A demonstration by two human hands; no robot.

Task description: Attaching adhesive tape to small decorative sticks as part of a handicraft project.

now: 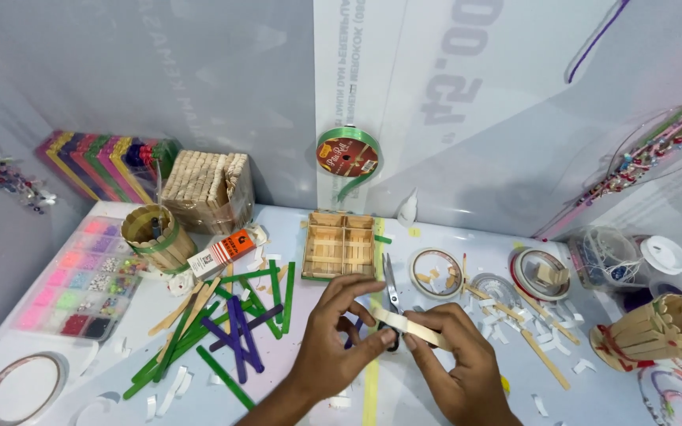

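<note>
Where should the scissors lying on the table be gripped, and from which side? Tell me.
Grip the scissors by their handle end, coming from the near side by the hands. The closed blades point away toward the square stick tray, and the handles lie close beneath the left hand and the plain craft stick both hands hold, partly hidden. The right hand seems nearest.

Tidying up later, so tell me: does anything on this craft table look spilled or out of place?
Yes. Green and purple craft sticks lie scattered crosswise left of the hands, and small white paper scraps litter the table to their right.
</note>
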